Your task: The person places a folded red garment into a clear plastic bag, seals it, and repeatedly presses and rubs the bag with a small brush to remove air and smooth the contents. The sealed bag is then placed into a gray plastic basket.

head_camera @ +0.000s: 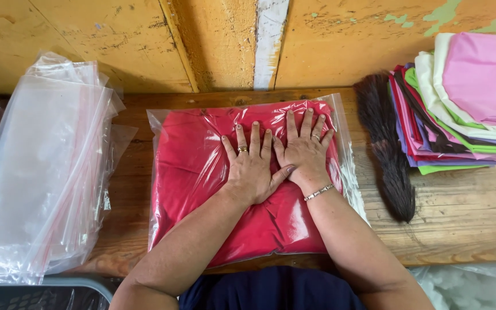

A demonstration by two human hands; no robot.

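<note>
The clear bag (248, 178) holding red cloth fills the middle of the wooden table (466, 212), and both hands lie flat on it side by side, the left hand (252, 166) touching the right hand (304, 152), so nothing passes between them. To the left, a stack of empty clear zip bags (41, 172) stands just beside the bag, with only a narrow strip of bare wood between. To the right, a dark feather duster (387, 149) lies near the bag's edge, and a pile of folded coloured cloths (466, 103) touches it further right. Bare wood shows at the near right corner. A yellow painted wall (144, 40) closes the far side.
</note>
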